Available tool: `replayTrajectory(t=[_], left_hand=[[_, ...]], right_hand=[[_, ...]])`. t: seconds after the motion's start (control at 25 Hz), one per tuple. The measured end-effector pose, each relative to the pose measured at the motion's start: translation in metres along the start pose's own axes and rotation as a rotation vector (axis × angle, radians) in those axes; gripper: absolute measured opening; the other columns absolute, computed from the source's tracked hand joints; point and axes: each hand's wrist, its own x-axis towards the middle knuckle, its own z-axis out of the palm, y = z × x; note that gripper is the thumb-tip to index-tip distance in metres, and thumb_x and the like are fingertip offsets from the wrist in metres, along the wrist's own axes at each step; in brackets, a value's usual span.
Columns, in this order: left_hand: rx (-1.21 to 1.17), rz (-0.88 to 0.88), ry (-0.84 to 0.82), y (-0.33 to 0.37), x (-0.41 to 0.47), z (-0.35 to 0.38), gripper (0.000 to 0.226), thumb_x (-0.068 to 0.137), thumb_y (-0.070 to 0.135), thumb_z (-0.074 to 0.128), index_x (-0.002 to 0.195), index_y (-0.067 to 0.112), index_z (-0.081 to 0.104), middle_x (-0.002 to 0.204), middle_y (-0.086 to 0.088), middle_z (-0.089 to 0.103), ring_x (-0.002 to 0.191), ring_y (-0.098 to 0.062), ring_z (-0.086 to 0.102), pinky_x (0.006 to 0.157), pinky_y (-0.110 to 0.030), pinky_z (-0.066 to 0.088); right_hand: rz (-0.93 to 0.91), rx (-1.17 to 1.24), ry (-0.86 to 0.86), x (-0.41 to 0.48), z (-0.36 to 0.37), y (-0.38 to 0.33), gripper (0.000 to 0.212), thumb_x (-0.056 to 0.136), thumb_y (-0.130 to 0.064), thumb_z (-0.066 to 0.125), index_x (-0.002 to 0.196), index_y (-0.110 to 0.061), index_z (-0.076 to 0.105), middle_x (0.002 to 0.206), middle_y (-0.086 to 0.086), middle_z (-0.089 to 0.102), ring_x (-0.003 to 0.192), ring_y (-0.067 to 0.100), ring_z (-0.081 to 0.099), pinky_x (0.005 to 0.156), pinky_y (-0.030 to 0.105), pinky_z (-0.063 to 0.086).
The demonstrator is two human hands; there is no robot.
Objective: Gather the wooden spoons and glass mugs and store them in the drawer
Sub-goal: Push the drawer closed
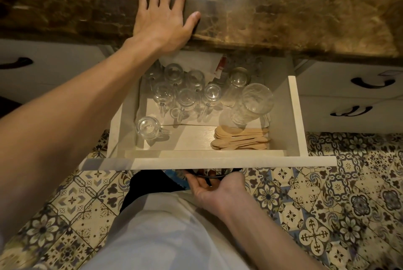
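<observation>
The brown marble bench [283,18] ran across the top of the view, above a patterned tile floor [349,204]. Below the bench edge a white drawer [218,163] stood pulled out. The left hand [162,18] lay flat on the bench — fingers spread wide, holding nothing. The right hand [214,184] reached under the drawer front, fingers curled around the dark handle [207,175] there. Inside the drawer, the glass mugs [185,97] stood grouped toward the back, with one further mug [148,127] apart at the front left corner. Two taller glasses [253,101] lay tilted at the right. The wooden spoons [239,139] lay stacked at the front right — handles pointing right, just beside the drawer wall.
</observation>
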Motion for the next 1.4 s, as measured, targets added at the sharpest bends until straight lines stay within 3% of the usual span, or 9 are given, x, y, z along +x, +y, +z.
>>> replayTrajectory(t=[0.28, 0.8, 1.2, 1.4], left_hand=[[-0.012, 0.015, -0.037, 0.000, -0.004, -0.001, 0.067, 0.095, 0.057, 0.015, 0.150, 0.020, 0.006, 0.159, -0.012, -0.001, 0.145, -0.028, -0.006, 0.117, -0.046, -0.006], [-0.009, 0.007, -0.080, 0.003, -0.003, -0.004, 0.067, 0.094, 0.059, 0.013, 0.150, 0.022, 0.004, 0.159, -0.010, -0.003, 0.145, -0.027, -0.008, 0.116, -0.047, -0.007], [-0.024, 0.027, -0.071, 0.004, 0.002, -0.006, 0.068, 0.094, 0.058, 0.016, 0.150, 0.021, 0.006, 0.159, -0.011, -0.001, 0.145, -0.028, -0.006, 0.116, -0.049, -0.005], [-0.029, 0.015, -0.060, 0.002, 0.000, -0.005, 0.067, 0.094, 0.057, 0.018, 0.150, 0.021, 0.008, 0.158, -0.012, 0.001, 0.145, -0.028, -0.005, 0.117, -0.049, -0.004]], right_hand=[[-0.012, 0.000, -0.015, 0.000, 0.017, -0.004, 0.047, 0.095, -0.041, 0.041, 0.122, -0.004, 0.050, 0.122, 0.028, 0.053, 0.113, 0.045, 0.053, 0.089, 0.059, 0.049], [-0.002, 0.014, -0.028, 0.007, 0.084, -0.029, 0.053, 0.094, -0.047, 0.038, 0.124, -0.003, 0.044, 0.117, 0.027, 0.053, 0.107, 0.046, 0.053, 0.068, 0.058, 0.049], [-0.022, 0.040, -0.100, 0.010, 0.141, -0.052, 0.054, 0.091, -0.049, 0.045, 0.125, -0.007, 0.046, 0.125, 0.024, 0.049, 0.115, 0.047, 0.047, 0.085, 0.059, 0.050], [-0.043, 0.008, -0.135, 0.014, 0.164, -0.054, 0.055, 0.091, -0.054, 0.038, 0.112, -0.004, 0.051, 0.117, 0.019, 0.054, 0.108, 0.040, 0.049, 0.087, 0.055, 0.051]])
